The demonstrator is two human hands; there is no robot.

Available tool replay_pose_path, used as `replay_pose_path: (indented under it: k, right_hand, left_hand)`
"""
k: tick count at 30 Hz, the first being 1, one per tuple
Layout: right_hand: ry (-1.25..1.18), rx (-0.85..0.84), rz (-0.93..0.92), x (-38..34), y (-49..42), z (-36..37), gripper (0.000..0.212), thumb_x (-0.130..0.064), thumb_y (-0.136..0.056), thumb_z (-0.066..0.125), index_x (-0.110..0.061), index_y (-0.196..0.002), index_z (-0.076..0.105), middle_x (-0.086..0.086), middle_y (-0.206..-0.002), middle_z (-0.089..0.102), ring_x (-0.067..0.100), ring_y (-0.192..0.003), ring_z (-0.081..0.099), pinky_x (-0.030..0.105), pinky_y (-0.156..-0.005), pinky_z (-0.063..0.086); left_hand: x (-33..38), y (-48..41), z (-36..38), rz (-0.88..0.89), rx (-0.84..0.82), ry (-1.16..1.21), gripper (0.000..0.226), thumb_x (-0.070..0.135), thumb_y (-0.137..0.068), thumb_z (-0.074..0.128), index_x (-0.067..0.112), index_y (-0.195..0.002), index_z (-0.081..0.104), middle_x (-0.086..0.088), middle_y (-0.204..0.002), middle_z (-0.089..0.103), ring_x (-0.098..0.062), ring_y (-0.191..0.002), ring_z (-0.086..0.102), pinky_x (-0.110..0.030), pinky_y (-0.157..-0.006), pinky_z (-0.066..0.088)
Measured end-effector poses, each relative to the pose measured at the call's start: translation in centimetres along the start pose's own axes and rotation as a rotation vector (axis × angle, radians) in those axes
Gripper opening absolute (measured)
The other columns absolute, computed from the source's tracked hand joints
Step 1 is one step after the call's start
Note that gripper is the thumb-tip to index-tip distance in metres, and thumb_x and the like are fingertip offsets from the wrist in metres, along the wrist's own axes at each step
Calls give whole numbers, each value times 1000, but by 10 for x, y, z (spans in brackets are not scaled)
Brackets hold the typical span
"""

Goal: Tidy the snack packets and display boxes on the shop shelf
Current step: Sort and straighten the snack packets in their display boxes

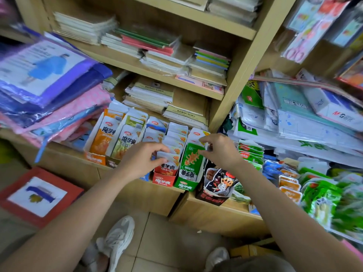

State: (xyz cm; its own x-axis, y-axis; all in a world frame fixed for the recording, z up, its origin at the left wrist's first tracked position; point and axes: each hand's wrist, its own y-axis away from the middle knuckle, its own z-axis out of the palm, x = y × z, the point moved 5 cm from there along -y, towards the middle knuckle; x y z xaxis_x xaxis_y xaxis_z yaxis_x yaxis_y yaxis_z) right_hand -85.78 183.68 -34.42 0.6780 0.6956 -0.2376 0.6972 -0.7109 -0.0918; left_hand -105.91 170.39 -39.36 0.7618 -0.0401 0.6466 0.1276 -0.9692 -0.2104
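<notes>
Left hand (141,160) grips front packet (169,166) in red display box (163,181); right hand (218,152) pinches green packet (193,163), at shelf (78,160) front edge.

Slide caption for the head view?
Left hand grips a packet in the red display box; right hand pinches a green packet.

On the shelf (82,163), display boxes (163,180) stand in a row at the front edge, packets (173,141) upright in them. Notebooks (149,95) lie stacked behind; loose packets (290,185) lie to the right.
</notes>
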Motion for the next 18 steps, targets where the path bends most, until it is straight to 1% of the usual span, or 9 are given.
replay_pose_path:
  k: [2, 4, 6, 8, 10, 12, 14, 16, 18]
  right_hand:
    - [120, -141, 35, 4, -26, 12, 54, -37, -85, 77, -19, -134, 61, 5, -128, 66, 25, -120, 58, 43, -98, 51]
    - [301, -273, 43, 7, -44, 28, 56, -48, -83, 74, -25, -133, 59, 2, -120, 68, 26, -115, 59, 40, -95, 49]
    - [453, -319, 15, 10, -51, 45, 55, -58, -81, 70, -33, -129, 59, -2, -112, 68, 23, -110, 59, 39, -93, 39]
    - [472, -290, 13, 10, -53, 51, 54, -60, -79, 71, -36, -126, 60, -5, -107, 69, 21, -104, 60, 39, -92, 34]
    - [347, -268, 35, 11, -52, 46, 41, -54, -76, 78, -29, -106, 67, -4, -94, 67, 22, -93, 61, 36, -84, 39]
    - [156, -232, 85, 15, -50, 29, 31, -41, -74, 85, -22, -86, 64, -4, -79, 59, 22, -81, 59, 30, -66, 41]
    - [17, -122, 115, 18, -45, 1, 27, -30, -76, 86, -19, -83, 63, -5, -74, 57, 20, -75, 57, 28, -59, 41]
    - [-57, 19, 131, 19, -36, -28, 22, -25, -78, 85, -17, -87, 67, -2, -76, 63, 17, -73, 59, 26, -63, 47]
    - [-171, 123, 157, 23, -24, -48, 19, -20, -80, 82, -22, -82, 64, -9, -70, 61, 0, -64, 56, 17, -60, 44]
  left_hand:
    - [-3, -2, 0, 9, -5, -1, 29, 36, -89, 75, 38, -118, 71, 27, -108, 68, 2, -91, 64, -32, -76, 58]
    - [-5, -5, -1, 21, -7, -24, 30, 37, -88, 75, 36, -118, 71, 26, -107, 68, -2, -93, 66, -25, -75, 55]
    - [-4, -8, -3, 45, -1, -62, 31, 39, -88, 75, 35, -118, 71, 21, -108, 71, -4, -93, 67, -20, -73, 49]
    - [-2, -11, -4, 67, 6, -94, 30, 41, -89, 73, 37, -119, 71, 20, -111, 72, -4, -97, 67, -22, -74, 50]
    - [-1, -13, -5, 63, 2, -103, 29, 42, -90, 72, 39, -119, 70, 20, -112, 72, -4, -100, 66, -28, -79, 54]
    - [-2, -15, -4, 48, -12, -98, 28, 42, -91, 71, 41, -119, 69, 20, -109, 73, -4, -98, 66, -33, -82, 56]
    - [-1, -17, -3, 34, -13, -95, 28, 41, -90, 71, 43, -118, 69, 21, -105, 73, -2, -95, 66, -32, -81, 56]
    - [0, -19, -2, 27, 8, -91, 28, 40, -88, 72, 43, -116, 69, 25, -106, 70, 3, -96, 63, -26, -78, 55]
    - [2, -21, 0, 21, 19, -39, 30, 37, -85, 73, 40, -115, 70, 29, -105, 67, 9, -99, 60, -23, -82, 54]
